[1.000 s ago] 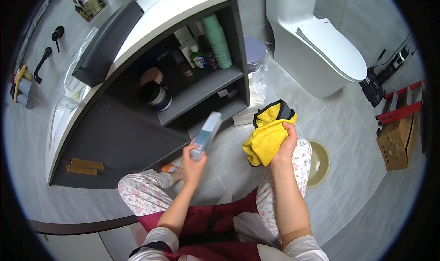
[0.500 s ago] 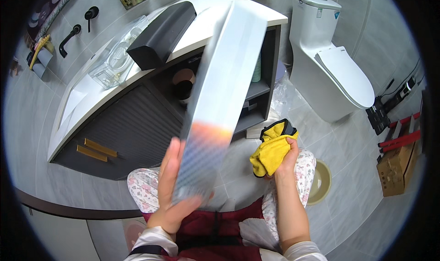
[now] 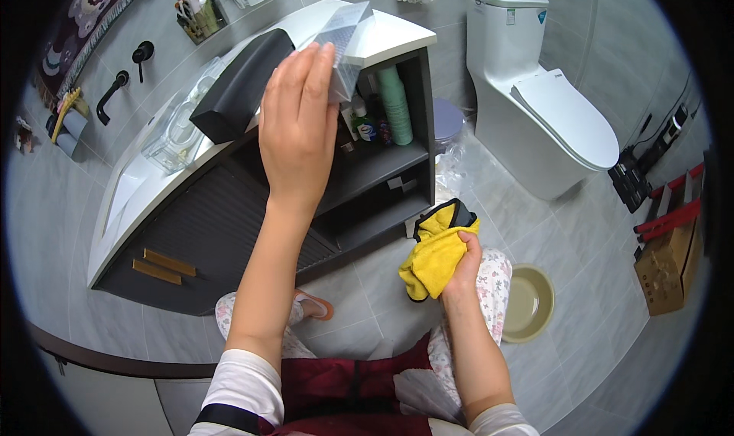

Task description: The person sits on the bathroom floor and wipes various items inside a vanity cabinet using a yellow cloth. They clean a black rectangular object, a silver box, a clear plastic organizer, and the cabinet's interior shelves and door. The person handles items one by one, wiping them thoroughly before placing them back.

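Our left grip (image 3: pixel 298 122), clasping the box (image 3: pixel 345 73), now reaches the desk's (image 3: pixel 394 34) front edge; our right grip (image 3: pixel 464 264) clutches the cloth (image 3: pixel 434 254).

Looks plush and matt on the yellow cloth (image 3: pixel 436 258); smooth, shiny and plastic-like on the slim box (image 3: pixel 348 73). Shows glossy white along the front edge of the countertop (image 3: pixel 397 40), satiny black on the long case (image 3: pixel 245 84) by that edge. Reads matt and ribbed on the cabinet door (image 3: pixel 202 226), ceramic-glossy on the toilet (image 3: pixel 520 134), dull cardboard on the carton (image 3: pixel 661 283).
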`<state>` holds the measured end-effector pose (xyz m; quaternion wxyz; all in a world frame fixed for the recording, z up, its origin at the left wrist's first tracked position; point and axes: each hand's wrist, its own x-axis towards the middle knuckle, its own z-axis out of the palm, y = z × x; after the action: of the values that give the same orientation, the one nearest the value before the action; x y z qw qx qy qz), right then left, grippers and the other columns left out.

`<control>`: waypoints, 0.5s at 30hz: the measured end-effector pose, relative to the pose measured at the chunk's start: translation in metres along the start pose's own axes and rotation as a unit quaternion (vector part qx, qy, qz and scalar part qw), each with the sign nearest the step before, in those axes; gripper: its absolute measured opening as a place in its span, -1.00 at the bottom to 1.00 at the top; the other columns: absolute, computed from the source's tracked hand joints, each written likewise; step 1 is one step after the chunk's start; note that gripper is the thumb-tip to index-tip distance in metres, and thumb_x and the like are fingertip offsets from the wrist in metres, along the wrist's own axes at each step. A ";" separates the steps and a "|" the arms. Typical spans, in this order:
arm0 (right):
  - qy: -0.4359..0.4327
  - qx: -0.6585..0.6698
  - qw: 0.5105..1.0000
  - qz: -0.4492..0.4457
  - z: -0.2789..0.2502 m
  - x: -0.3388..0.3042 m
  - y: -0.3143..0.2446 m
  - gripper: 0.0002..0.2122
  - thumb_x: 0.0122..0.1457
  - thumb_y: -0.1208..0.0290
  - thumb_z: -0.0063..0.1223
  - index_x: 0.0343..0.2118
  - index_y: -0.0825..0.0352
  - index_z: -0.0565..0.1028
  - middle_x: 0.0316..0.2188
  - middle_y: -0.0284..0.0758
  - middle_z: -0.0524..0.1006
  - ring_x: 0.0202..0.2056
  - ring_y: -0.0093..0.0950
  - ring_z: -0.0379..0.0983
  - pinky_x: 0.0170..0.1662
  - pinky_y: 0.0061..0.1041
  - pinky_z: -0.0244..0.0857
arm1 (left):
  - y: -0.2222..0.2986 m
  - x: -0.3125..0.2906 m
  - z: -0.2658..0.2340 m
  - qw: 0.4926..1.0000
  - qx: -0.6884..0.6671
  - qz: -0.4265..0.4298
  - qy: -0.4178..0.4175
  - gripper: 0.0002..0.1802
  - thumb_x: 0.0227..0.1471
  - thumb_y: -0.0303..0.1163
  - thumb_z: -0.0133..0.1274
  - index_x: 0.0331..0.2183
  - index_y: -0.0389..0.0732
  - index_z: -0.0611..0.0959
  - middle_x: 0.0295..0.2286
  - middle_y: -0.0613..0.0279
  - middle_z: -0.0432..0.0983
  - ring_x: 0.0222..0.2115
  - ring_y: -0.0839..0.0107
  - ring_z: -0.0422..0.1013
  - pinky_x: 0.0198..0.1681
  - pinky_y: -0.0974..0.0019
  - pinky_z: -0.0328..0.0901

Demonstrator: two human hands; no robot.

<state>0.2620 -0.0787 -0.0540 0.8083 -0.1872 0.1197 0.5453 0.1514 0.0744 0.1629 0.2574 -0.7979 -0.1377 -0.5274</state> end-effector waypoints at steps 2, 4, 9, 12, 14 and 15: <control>-0.014 0.004 1.000 0.005 0.003 -0.001 0.000 -0.61 -0.03 0.28 -0.15 -0.15 0.40 0.37 -0.23 -0.17 0.47 -0.23 -0.23 0.42 -0.14 -0.29 0.31 | -0.001 0.003 0.005 0.998 0.050 -0.015 -0.031 -0.37 -0.18 -0.59 0.06 0.02 -0.18 0.35 -0.02 0.15 0.30 0.05 0.11 0.16 0.07 0.13 0.09; -0.020 0.018 1.000 0.013 0.003 -0.003 0.001 -0.61 -0.04 0.28 -0.15 -0.15 0.40 0.37 -0.23 -0.17 0.47 -0.23 -0.23 0.41 -0.13 -0.29 0.31 | -0.003 0.002 0.014 0.996 0.081 -0.027 -0.021 -0.40 -0.13 -0.50 0.08 0.02 -0.22 0.34 0.02 0.10 0.25 0.09 0.08 0.07 0.10 0.11 0.04; -0.004 0.050 0.999 0.003 0.002 -0.004 -0.013 -0.61 -0.04 0.29 -0.16 -0.15 0.41 0.37 -0.22 -0.16 0.47 -0.22 -0.22 0.41 -0.11 -0.27 0.30 | 0.011 -0.025 0.025 0.998 0.005 0.029 0.052 -0.45 -0.11 -0.44 0.09 -0.02 -0.30 0.39 0.03 -0.10 0.19 0.11 -0.01 0.01 0.11 0.06 -0.01; 0.005 0.064 0.997 -0.034 -0.006 -0.002 -0.024 -0.61 -0.05 0.29 -0.15 -0.15 0.41 0.36 -0.22 -0.16 0.46 -0.21 -0.21 0.40 -0.10 -0.27 0.28 | 0.034 -0.088 0.043 0.978 -0.168 0.117 -0.032 -0.66 -0.25 -0.65 0.02 -0.29 -0.25 0.55 -0.28 0.09 0.46 -0.21 0.16 0.39 -0.15 0.18 0.30; 0.010 0.067 0.996 -0.053 -0.006 0.000 -0.025 -0.61 -0.05 0.29 -0.15 -0.15 0.40 0.36 -0.21 -0.17 0.46 -0.21 -0.21 0.40 -0.10 -0.27 0.28 | 0.042 -0.146 0.062 0.946 -0.248 0.107 -0.180 -0.68 -0.30 -0.62 0.05 -0.33 -0.24 0.55 -0.28 0.06 0.45 -0.30 0.17 0.43 -0.30 0.27 0.38; 0.020 0.064 0.996 -0.066 -0.005 0.000 -0.026 -0.60 -0.06 0.29 -0.15 -0.15 0.40 0.36 -0.21 -0.17 0.46 -0.21 -0.21 0.40 -0.10 -0.27 0.28 | 0.046 -0.174 0.073 0.918 -0.267 0.088 -0.279 -0.68 -0.30 -0.61 0.07 -0.33 -0.26 0.53 -0.23 0.03 0.43 -0.23 0.16 0.40 -0.23 0.26 0.35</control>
<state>0.2862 -0.0900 -0.0542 0.8500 -0.1534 0.1580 0.4785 0.1597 0.0864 -0.0308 0.0317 -0.9607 0.0129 -0.2755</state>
